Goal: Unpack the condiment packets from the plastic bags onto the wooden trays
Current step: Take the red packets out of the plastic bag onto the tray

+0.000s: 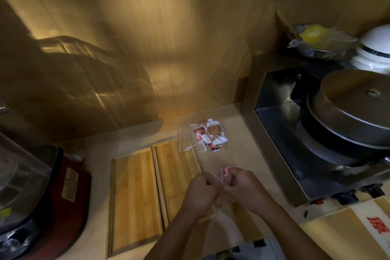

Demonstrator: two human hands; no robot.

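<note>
Bench surface, pale wood, runs from a wood-panel wall toward the viewer. Right side: a steel stove recess holding a covered pot. Left side: a red-based appliance, partly out of view. Two trays lie side by side at centre, long sides touching: left tray and right tray, both bare. One bag, clear, holding red, white and brown packets, rests on the bench with one corner overlapping the right tray's far end. Left hand and right hand meet above the near end of the right tray. Both are clenched on a second bag; a red packet shows just above the knuckles.
</note>
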